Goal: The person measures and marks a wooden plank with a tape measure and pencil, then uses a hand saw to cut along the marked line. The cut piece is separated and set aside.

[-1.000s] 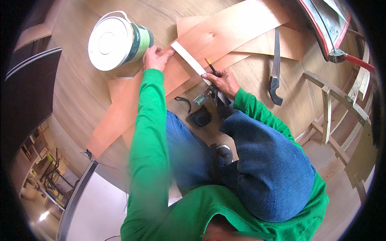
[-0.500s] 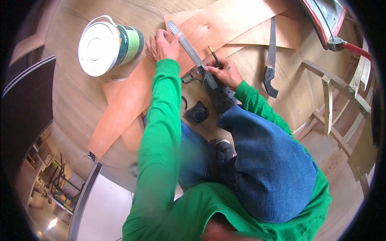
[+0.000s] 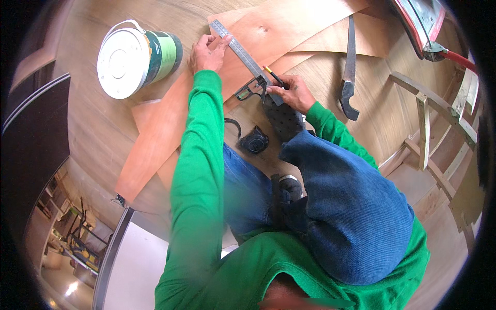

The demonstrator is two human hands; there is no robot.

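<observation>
The square (image 3: 241,54) lies slantwise across the top orange-brown sheet (image 3: 150,150), its silver, marked blade running from the left hand (image 3: 208,56) down to the right hand (image 3: 293,94). Its dark head, with a greenish vial, sits by the sheet's near edge; whether it touches that edge cannot be told. The sheet is long and smooth, with a small knot-like mark, and overlaps other sheets beneath.

The left hand's fingers are bent, the thumb at the blade; whether it grips or merely presses is unclear. The right hand pinches a dark, yellow-tipped pencil (image 3: 269,71) beside the square's lower end.

Just below, a dark shoe (image 3: 284,121) crowds that end, with a black tape measure (image 3: 253,139) near it. A white-lidded bucket (image 3: 123,63) stands left of the left hand. To the right lies a saw (image 3: 350,67), its blade tip over a sheet. Floor (image 3: 328,113) shows between saw and right sleeve; farther right, a wooden frame (image 3: 423,129) bounds that space.
</observation>
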